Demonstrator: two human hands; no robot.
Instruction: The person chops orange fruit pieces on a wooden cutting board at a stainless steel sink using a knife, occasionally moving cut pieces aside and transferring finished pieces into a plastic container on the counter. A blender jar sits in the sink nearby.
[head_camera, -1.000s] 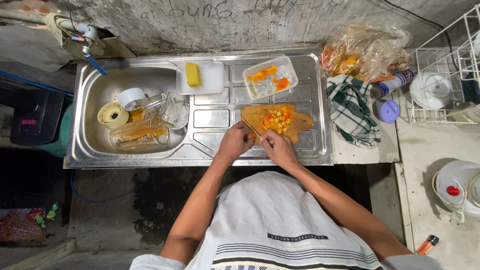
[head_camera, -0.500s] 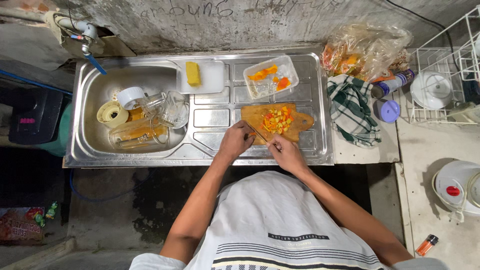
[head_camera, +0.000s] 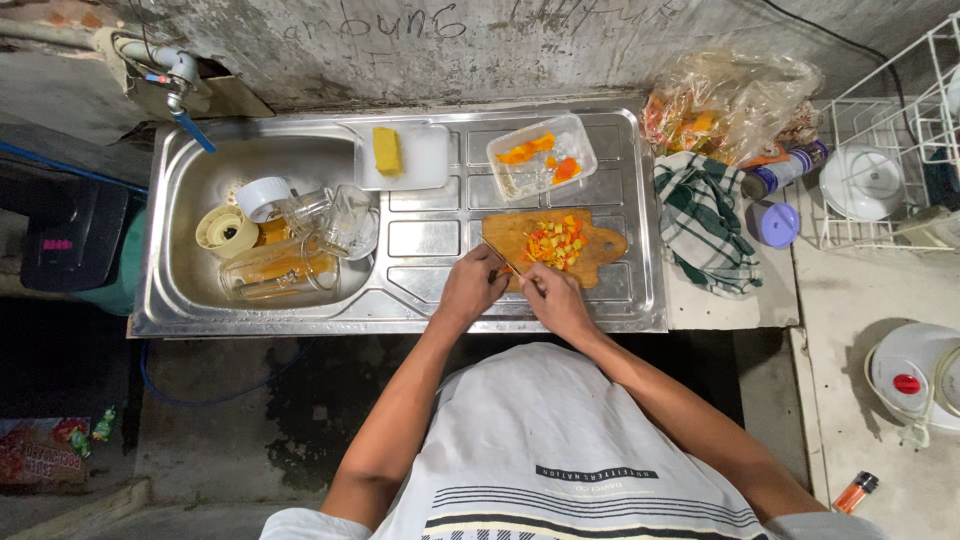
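A wooden cutting board (head_camera: 603, 248) lies on the steel drainboard (head_camera: 430, 235) and carries a heap of diced orange, yellow and red pieces (head_camera: 553, 242). My right hand (head_camera: 555, 302) grips a knife (head_camera: 505, 262) whose thin blade slants up-left across the board's near left corner. My left hand (head_camera: 468, 288) is curled at that corner, fingertips beside the blade on a small orange piece (head_camera: 497, 273). Behind the board stands a clear plastic container (head_camera: 540, 155) holding orange strips.
The sink basin (head_camera: 195, 180) on the left holds glass jars (head_camera: 280, 270) and lids under a tap (head_camera: 172, 68). A white tray with a yellow sponge (head_camera: 386, 150) sits behind. On the right are a checked towel (head_camera: 705, 220), a plastic bag (head_camera: 730, 100), a wire dish rack (head_camera: 880, 150) and a rice cooker (head_camera: 915, 375).
My right hand drew back toward me half a second ago and has returned to the board with the knife. My left hand stayed at the board's corner.
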